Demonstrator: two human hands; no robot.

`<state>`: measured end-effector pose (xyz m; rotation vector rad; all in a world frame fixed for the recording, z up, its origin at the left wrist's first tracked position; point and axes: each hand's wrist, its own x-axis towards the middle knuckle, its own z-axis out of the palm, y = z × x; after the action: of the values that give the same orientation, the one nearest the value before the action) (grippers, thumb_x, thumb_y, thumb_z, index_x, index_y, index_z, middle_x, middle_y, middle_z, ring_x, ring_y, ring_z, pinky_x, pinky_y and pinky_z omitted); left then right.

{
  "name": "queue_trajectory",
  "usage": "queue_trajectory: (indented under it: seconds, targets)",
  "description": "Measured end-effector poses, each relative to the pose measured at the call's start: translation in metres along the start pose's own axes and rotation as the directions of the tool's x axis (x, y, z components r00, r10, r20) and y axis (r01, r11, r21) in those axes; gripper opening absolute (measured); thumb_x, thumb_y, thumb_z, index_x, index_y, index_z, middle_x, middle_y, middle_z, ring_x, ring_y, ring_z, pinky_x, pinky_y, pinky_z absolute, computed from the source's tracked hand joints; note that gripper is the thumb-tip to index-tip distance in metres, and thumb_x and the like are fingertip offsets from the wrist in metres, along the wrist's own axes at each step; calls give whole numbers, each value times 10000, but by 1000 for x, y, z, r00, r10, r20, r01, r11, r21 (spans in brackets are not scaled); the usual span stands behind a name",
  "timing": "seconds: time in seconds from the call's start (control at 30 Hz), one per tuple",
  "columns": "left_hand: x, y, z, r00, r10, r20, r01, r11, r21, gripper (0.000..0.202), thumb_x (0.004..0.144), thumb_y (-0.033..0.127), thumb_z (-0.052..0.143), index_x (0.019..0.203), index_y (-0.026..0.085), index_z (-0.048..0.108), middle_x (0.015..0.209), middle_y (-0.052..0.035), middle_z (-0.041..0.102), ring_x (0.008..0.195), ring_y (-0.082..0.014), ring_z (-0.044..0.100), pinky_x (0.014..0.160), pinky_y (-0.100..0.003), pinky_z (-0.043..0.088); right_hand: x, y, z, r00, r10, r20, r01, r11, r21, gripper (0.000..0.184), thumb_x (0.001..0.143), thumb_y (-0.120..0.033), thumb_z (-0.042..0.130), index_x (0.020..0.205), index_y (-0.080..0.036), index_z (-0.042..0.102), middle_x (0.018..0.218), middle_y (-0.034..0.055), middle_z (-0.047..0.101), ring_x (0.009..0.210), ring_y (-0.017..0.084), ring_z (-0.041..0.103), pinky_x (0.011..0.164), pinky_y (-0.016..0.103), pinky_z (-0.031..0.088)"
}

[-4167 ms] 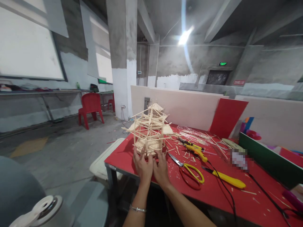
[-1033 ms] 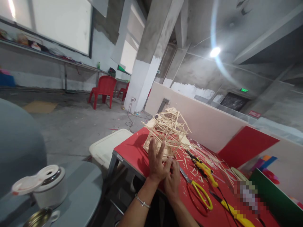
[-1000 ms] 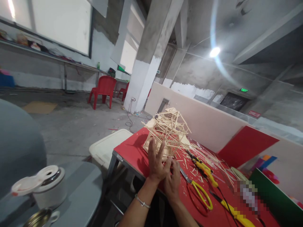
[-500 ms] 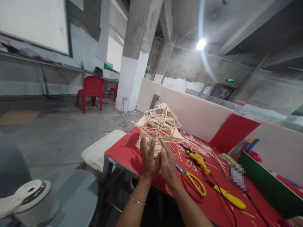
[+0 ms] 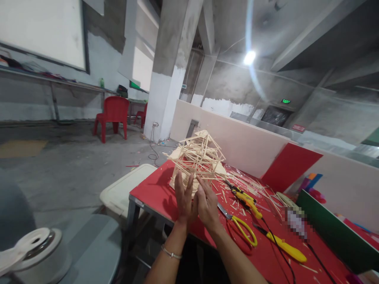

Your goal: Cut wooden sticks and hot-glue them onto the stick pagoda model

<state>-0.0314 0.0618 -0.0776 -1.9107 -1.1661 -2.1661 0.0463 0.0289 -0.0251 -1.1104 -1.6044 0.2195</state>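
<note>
A model house frame of thin wooden sticks stands on the red tabletop, close in front of both hands. My left hand is raised at its near side, fingers stretched upward and apart, with a metal bangle on the wrist. Beside it, my right hand points its index finger toward the left fingertips. The right thumb and fingers are drawn close together; anything between them is too small to make out. The hands meet at the thumbs and hide the lower front of the frame.
To the right lie scissors with red and yellow handles, a yellow glue gun with a cord, and a yellow-handled knife. Loose sticks are scattered behind. A grey stool and a white lidded box stand at left.
My right hand has shifted slightly left, its index finger now nearer the left fingertips. The left hand stays nearly in place, and the frame has not visibly moved.
</note>
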Motion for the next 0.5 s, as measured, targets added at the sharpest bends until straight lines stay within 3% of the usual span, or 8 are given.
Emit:
queue_trajectory:
  seconds: [0.5]
  targets:
    - [-3, 0, 1, 1000, -14, 4, 14, 999, 35, 579, 1016, 376, 396, 1571, 331, 239, 1697, -51, 37, 1533, -304, 122, 1206, -558, 182, -3, -1, 2, 1000, -20, -21, 20, 1000, -5, 453, 1014, -386, 381, 1378, -211, 587, 1358, 109, 629, 1282, 238, 566, 1109, 466, 411]
